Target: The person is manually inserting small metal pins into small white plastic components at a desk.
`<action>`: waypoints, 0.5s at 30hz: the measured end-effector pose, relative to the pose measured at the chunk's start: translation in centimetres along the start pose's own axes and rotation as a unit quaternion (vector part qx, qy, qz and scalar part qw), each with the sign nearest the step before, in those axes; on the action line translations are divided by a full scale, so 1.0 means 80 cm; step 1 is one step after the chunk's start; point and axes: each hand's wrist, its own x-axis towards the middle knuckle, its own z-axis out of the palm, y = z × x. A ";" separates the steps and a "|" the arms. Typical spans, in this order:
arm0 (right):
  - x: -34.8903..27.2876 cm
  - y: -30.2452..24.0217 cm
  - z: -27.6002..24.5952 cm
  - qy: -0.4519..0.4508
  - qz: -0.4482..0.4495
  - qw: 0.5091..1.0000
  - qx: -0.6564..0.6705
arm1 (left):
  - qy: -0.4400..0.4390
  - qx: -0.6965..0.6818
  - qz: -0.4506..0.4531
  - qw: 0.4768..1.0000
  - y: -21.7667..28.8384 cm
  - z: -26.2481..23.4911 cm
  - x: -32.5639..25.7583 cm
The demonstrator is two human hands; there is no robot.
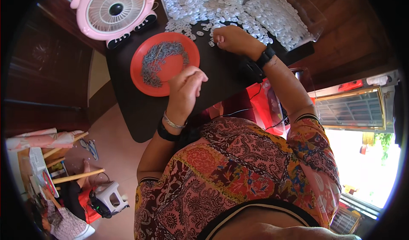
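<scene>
A red round plate point(147, 59) lies on the dark table point(132, 112) and holds a heap of small grey metal pieces point(159, 56). My left hand point(186, 83) hovers at the plate's right rim with its fingers curled together; whether it pinches a piece is hidden. My right hand point(232, 39) rests further back, fingertips pressed at the near edge of a wide spread of small white rings point(204, 5). More white pieces point(277, 14) fill a clear tray to the right. Both wrists wear dark bands.
A pink desk fan point(113, 10) stands at the table's far left corner. Left of the table, on the tan floor, lie wooden sticks point(76, 176), a white stool point(108, 195) and sandals point(90, 148). A bright window point(353, 110) is at right.
</scene>
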 end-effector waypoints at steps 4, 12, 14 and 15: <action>-0.017 -0.036 -0.011 -0.046 -0.025 0.975 0.215 | -0.011 0.077 0.057 0.995 -0.012 -0.002 -0.009; -0.064 -0.145 -0.035 -0.086 -0.084 0.917 0.380 | -0.017 0.018 0.063 0.998 -0.014 -0.006 -0.022; -0.065 -0.148 -0.031 -0.078 -0.080 0.912 0.395 | -0.026 0.013 0.056 0.998 -0.018 -0.009 -0.025; -0.067 -0.150 -0.030 -0.066 -0.074 0.907 0.408 | -0.039 0.007 0.050 0.998 -0.020 -0.010 -0.027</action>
